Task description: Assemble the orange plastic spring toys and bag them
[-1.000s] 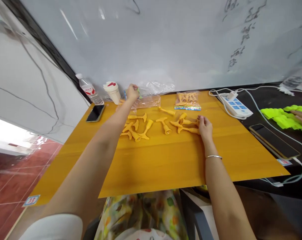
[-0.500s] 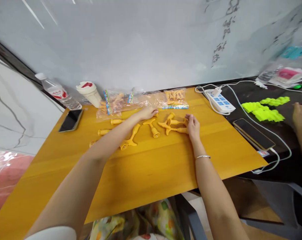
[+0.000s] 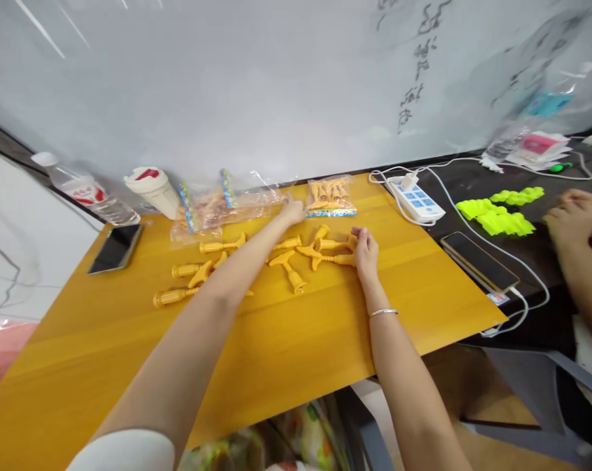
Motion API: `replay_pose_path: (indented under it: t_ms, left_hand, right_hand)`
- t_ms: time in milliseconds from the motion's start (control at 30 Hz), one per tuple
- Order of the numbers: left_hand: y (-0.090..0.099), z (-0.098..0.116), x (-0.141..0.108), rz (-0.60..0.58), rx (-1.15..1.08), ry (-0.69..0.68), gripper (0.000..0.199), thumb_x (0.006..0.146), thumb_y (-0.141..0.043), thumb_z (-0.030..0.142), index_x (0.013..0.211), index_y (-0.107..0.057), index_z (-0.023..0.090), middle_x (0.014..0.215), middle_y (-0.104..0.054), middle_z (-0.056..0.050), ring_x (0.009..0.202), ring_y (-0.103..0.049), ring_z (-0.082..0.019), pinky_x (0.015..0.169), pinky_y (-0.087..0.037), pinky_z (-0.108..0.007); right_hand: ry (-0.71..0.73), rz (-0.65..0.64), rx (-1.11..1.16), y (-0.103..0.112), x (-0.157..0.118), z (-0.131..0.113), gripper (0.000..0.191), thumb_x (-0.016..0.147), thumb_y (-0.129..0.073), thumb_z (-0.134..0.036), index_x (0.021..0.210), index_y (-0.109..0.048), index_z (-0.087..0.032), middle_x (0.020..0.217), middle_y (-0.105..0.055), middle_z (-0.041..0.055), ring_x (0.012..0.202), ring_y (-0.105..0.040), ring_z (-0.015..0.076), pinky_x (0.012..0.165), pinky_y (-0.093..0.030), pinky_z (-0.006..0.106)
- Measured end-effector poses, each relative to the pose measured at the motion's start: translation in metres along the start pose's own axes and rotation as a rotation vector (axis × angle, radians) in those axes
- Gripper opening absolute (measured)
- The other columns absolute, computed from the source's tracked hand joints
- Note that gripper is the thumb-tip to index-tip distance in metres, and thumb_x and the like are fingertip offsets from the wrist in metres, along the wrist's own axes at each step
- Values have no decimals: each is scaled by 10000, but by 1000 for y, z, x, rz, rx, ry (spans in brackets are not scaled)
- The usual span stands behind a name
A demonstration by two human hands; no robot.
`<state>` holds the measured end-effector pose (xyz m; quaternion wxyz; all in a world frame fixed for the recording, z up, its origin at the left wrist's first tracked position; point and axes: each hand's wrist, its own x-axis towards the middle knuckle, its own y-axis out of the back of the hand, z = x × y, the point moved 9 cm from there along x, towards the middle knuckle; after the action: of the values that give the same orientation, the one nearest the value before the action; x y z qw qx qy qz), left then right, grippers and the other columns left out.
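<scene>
A small filled bag (image 3: pixel 331 194) lies flat at the back of the desk (image 3: pixel 300 347), just short of the whiteboard (image 3: pixel 251 98). Loose yellow pieces (image 3: pixel 296 283) lie in front of that bag and spread well to its left, where the left forearm hides some. The left hand (image 3: pixel 292 212) is just left of the bag, at the end of a clear plastic wrapper (image 3: pixel 249 201); whether its grip is clamped there I cannot tell. The right hand (image 3: pixel 365 250) is in front of the bag and somewhat right, fingers against the ends of yellow pieces; I cannot tell whether its grip is closed on them.

A broad stretch of desk top runs from the pieces to the near edge, in front of the bag. To the bag's right, a narrower strip reaches a power strip (image 3: pixel 418 203) along the right edge. A cup (image 3: pixel 153 193) and bottle (image 3: pixel 84 191) are well left of the bag, with a phone (image 3: pixel 115 250) in front of them. Far right of the bag, a co-worker's hands (image 3: pixel 573 216) are near green pieces (image 3: pixel 506 222).
</scene>
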<state>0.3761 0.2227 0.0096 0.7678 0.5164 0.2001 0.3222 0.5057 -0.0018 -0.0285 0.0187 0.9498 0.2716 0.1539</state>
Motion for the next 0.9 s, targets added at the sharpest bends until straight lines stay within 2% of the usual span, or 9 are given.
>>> replay_pose_path:
  t_ms: [100,167,233,333,433,533,633,733,900]
  left_hand:
    - [-8,14,10,31,11,-35,544,926,-555,316,1402,-468,69,1565,-320,-265,1481,-293,-363,1195,-266,-490]
    - [-16,32,14,2,25,-122,657,888,-631,334,1474,-402,146,1606,-264,-209,1492,-276,-353,1203,-270,-464]
    - [-23,45,18,-14,41,-157,628,893,-615,295,1477,-411,193,1586,-305,-187,1437,-379,-366,1162,-340,-470]
    - [-22,48,21,27,59,-117,529,909,-479,138,1432,-473,220,1487,-428,-189,1282,-554,-357,1060,-438,-475]
    - [-18,46,20,54,75,-111,577,864,-460,62,1419,-481,217,1413,-487,-200,1191,-610,-360,1004,-466,-482]
    - [-4,41,16,101,18,-124,521,871,-507,116,1384,-490,207,1342,-546,-184,1143,-623,-338,971,-484,-453]
    - [20,33,9,214,-146,-88,342,904,-494,160,1242,-544,182,1104,-648,-125,1037,-643,-267,930,-503,-386]
    - [43,20,-5,327,-399,9,158,893,-475,123,1010,-564,182,850,-620,-44,845,-640,-199,830,-533,-337]
    - [47,9,-37,266,-852,114,57,894,-479,156,905,-486,211,761,-568,24,672,-625,-130,710,-564,-307]
  right_hand:
    - [-1,5,-1,1,0,0,546,945,-349,-595,973,-692,-171,1045,-738,130,1028,-676,239,974,-473,410]
    - [-7,9,-2,2,0,0,542,945,-347,-594,984,-691,-176,1058,-736,125,1041,-672,235,980,-469,404]
    - [-17,16,-9,3,0,0,544,942,-346,-600,984,-690,-180,1057,-736,123,1045,-669,233,981,-469,399]
    - [-27,20,-14,5,-1,0,545,938,-346,-603,975,-691,-183,1049,-738,124,1041,-667,235,976,-470,395]
    - [-41,25,-10,6,-2,0,547,930,-352,-608,976,-693,-182,1049,-736,128,1034,-664,240,975,-469,401]
    - [-55,43,9,8,-1,1,540,926,-360,-607,979,-687,-180,1059,-729,128,1039,-659,236,980,-466,401]
    - [-45,58,47,10,1,-1,511,924,-373,-588,983,-669,-176,1055,-720,123,1038,-654,226,983,-462,394]
    - [-27,78,66,12,3,-3,474,917,-396,-570,995,-652,-179,1044,-710,111,1025,-644,212,979,-463,387]
    - [-9,89,77,14,4,-2,444,899,-429,-552,1043,-628,-182,1080,-685,109,1045,-624,205,997,-457,397]
